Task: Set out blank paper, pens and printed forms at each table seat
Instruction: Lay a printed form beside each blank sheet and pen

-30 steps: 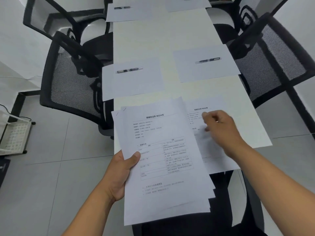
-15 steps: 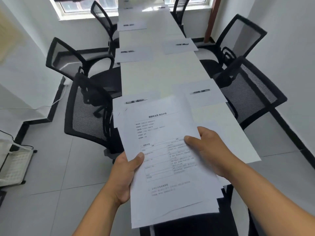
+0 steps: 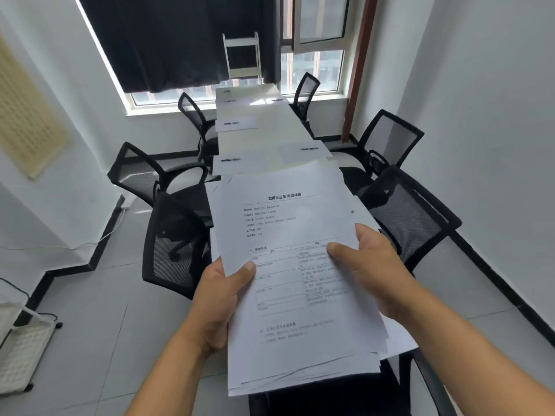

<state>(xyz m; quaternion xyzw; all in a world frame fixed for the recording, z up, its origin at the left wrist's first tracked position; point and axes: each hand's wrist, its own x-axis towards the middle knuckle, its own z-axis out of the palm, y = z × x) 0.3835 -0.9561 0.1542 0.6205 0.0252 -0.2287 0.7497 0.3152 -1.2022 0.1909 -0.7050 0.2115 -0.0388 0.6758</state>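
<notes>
A fanned stack of white printed forms is gripped at its near edges by the left hand at 7 o'clock and the right hand at 4 o'clock; blank white sheets bearing dark pens are laid along the long white table at 12 o'clock; black mesh chairs are ranged alongside.

The stack of forms is white with black and grey print, plus a ruled table pattern lower down the top page. Table is off-white/cream, and the blank sheets on it are white with dark pens. Chairs are black with see-through mesh backs. Curtain is black, walls white, floor light grey tile. There's a beige dotted panel on the left wall.
</notes>
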